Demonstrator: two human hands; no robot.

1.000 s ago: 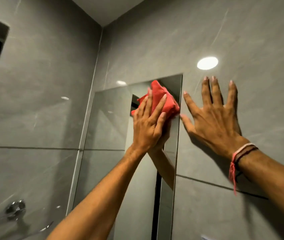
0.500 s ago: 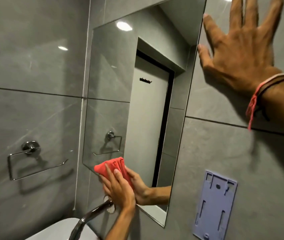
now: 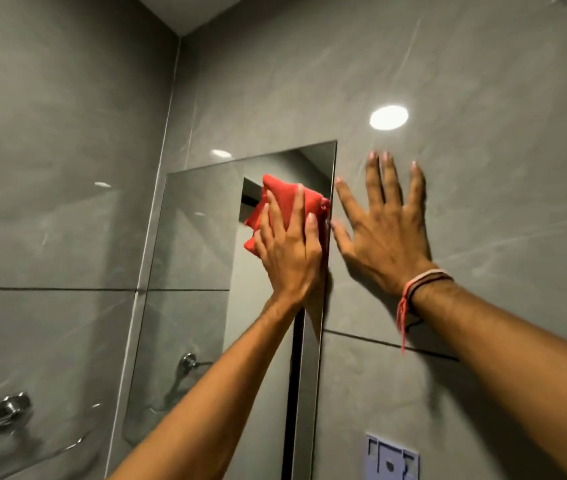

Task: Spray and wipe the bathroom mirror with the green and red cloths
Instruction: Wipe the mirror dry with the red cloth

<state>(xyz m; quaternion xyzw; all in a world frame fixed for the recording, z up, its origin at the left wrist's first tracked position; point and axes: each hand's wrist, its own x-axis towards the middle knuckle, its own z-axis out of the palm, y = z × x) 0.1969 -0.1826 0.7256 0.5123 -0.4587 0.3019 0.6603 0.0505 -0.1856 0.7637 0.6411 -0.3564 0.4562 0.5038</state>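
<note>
Cloth up top: the red cloth (image 3: 287,206) sits bunched against the mirror (image 3: 192,271) near its upper right corner, pinned flat under the left hand (image 3: 289,251), fingers spread over it, palm pressing rather than gripping. It looks soft and light, likely to slide easily on glass, so a broad palm hold suits it best. The right hand (image 3: 384,237) lies open and empty on the grey wall tile (image 3: 465,168), just right of the mirror's edge (bracing, I'd guess). That right edge is tight; open glass runs left and down. No green cloth in view
</note>
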